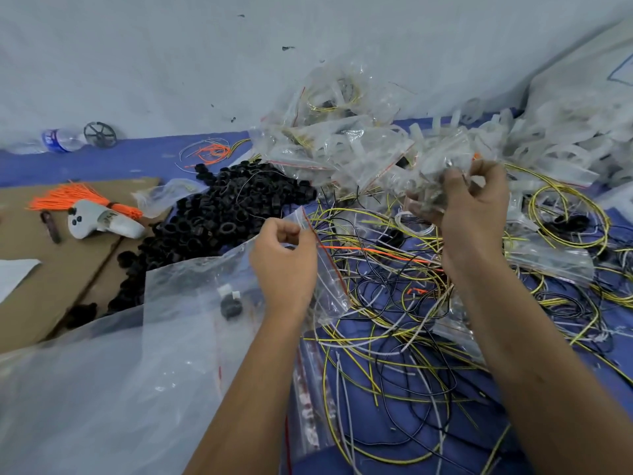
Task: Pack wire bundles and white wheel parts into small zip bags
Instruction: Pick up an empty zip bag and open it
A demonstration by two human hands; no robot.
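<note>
Clear plastic is what the left hand [284, 265] pinches: the red-striped mouth of a small zip bag [320, 269]. To its right and a bit higher, the right hand [469, 214] grips a filled bag [433, 186]. Loose wires [394, 303] lie just below both hands.

We see a small clear zip bag [325, 269] with a red seal strip, standing tilted on edge above the loose wires [394, 337], yellow, black and white, tangled flat across the blue surface. A second clear bag [428, 186] is up off the surface, crumpled, its contents blurred. Behind it we have a heap of filled bags [335, 142], and to the right a pile of white wheel parts [565, 145].
</note>
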